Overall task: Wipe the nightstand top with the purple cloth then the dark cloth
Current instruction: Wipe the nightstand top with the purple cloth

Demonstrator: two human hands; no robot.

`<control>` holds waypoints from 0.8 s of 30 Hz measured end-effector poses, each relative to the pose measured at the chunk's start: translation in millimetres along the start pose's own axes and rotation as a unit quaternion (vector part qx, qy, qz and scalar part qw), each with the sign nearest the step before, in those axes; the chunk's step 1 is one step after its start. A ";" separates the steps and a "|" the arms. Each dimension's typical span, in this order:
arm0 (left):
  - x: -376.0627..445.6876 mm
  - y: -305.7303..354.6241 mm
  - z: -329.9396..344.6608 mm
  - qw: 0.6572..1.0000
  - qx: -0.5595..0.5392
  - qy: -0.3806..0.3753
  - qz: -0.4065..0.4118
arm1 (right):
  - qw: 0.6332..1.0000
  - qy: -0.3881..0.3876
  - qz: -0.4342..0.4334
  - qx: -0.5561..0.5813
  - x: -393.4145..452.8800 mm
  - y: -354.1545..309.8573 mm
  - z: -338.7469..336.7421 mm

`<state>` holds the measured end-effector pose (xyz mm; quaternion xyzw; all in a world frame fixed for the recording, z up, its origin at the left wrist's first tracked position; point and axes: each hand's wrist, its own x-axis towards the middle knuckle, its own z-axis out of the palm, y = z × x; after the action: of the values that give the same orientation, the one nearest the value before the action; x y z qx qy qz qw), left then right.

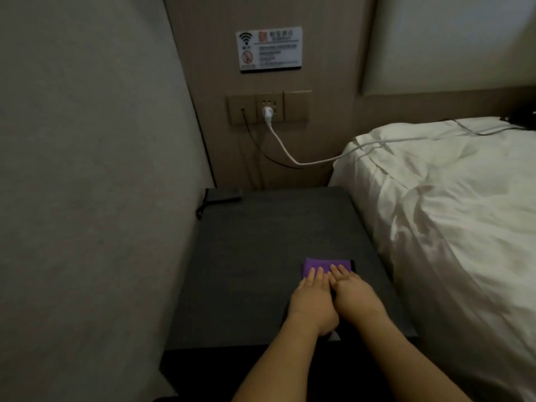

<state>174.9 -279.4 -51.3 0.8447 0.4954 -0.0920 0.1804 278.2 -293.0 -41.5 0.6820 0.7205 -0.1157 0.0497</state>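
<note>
A folded purple cloth (324, 264) lies flat on the dark grey nightstand top (261, 245), near its front right part. A thin strip of a dark cloth (353, 266) shows along the purple cloth's right edge; whether it lies under or beside it I cannot tell. My left hand (314, 297) and my right hand (355, 295) rest side by side, palms down, fingers flat on the near half of the purple cloth, pressing it to the top. Neither hand curls around the cloth.
A black flat device (223, 195) with a cable sits at the nightstand's back left corner. A padded wall panel (87, 198) bounds the left side, a white bed (452, 204) the right. Above, a wall socket (268, 107) holds a white plug whose cable (290, 156) runs onto the bed.
</note>
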 end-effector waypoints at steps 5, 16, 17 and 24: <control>-18.8 -80.5 -16.3 0.998 -0.007 0.023 -0.060 | 0.998 -0.016 -0.059 0.010 47.3 -75.2 -2.3; -8.3 -189.2 -35.2 0.989 -0.033 0.083 -0.118 | 0.992 -0.016 -0.124 0.032 129.5 -156.4 -7.5; -3.0 -193.7 -37.0 0.988 -0.035 0.086 -0.121 | 0.992 -0.016 -0.125 0.029 136.6 -158.0 -9.5; 37.8 -230.8 -55.9 0.986 -0.026 0.100 -0.128 | 0.991 -0.003 -0.125 0.036 192.9 -169.0 -18.3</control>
<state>-8.6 -124.4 -61.9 0.7742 0.6173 -0.0165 0.1388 99.2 -108.7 -51.2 0.5875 0.7952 -0.1492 0.0122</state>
